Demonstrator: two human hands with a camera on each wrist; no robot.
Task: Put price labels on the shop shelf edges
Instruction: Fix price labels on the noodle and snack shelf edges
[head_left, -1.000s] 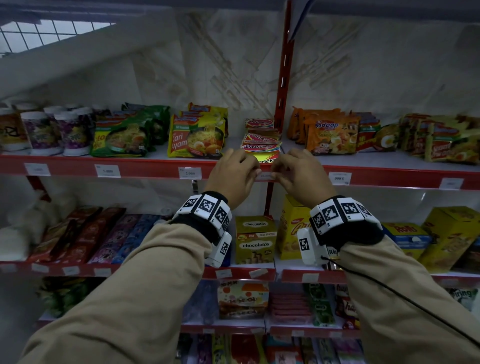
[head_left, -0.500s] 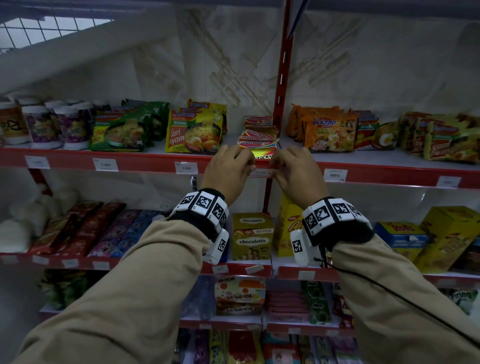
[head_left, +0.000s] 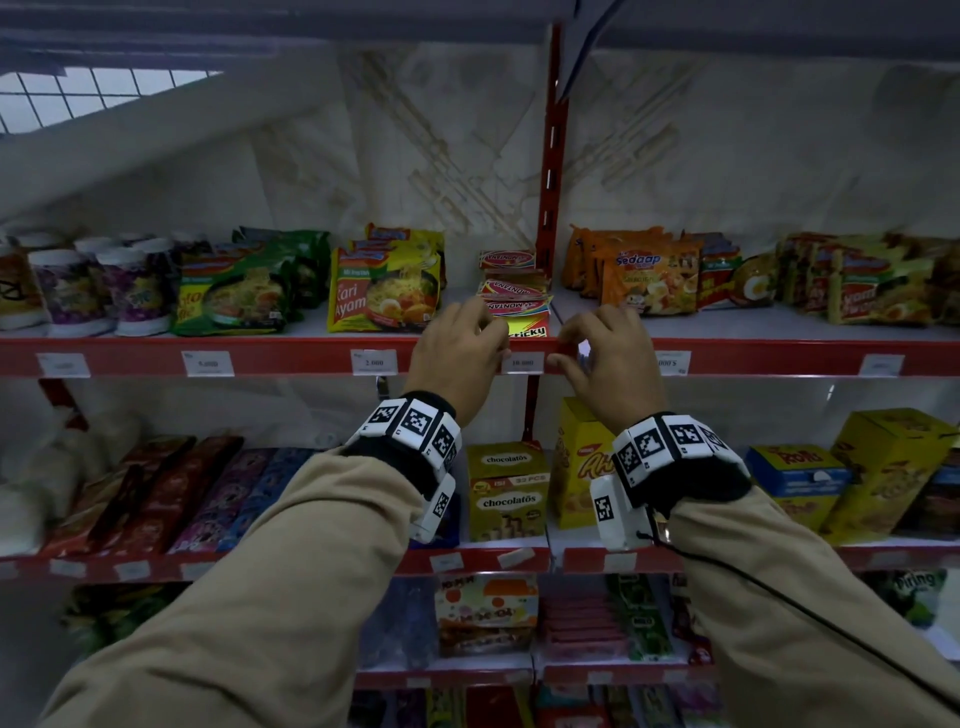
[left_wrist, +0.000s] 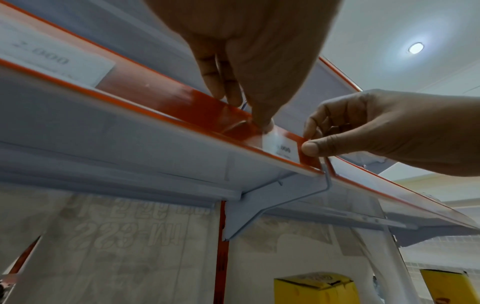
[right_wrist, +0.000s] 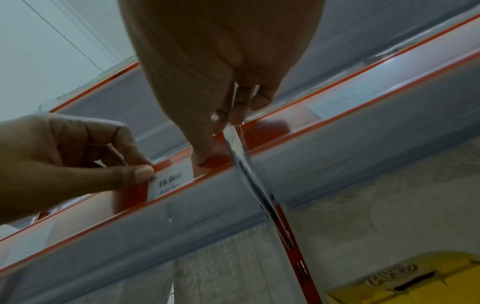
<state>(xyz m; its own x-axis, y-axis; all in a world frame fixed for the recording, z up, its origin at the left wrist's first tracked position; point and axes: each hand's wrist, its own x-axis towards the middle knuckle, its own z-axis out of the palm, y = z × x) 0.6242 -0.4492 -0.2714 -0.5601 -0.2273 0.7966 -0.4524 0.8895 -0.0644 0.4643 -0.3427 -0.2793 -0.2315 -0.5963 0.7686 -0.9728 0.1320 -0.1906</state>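
A white price label (head_left: 522, 362) printed 10.000 sits in the red shelf edge (head_left: 291, 358) of the upper shelf, below a stack of sticky packs (head_left: 519, 306). My left hand (head_left: 498, 349) pinches the label's left top corner (right_wrist: 168, 181), thumb in front and fingers curled over the edge. My right hand (head_left: 563, 356) pinches the red strip just right of the label (left_wrist: 280, 148), with its thumb (right_wrist: 202, 156) on the front. The right hand's other fingertips are hidden behind the edge.
More white labels (head_left: 374, 362) (head_left: 672, 362) line the same edge. Noodle packs (head_left: 384, 291) and cups (head_left: 67, 291) fill the upper shelf. A red upright post (head_left: 550, 156) rises behind my hands. Chocolatos boxes (head_left: 508, 491) stand on the shelf below.
My hands have drawn a little apart along the shelf edge, and the 10.000 label now shows in full between them. Both stay on the edge.
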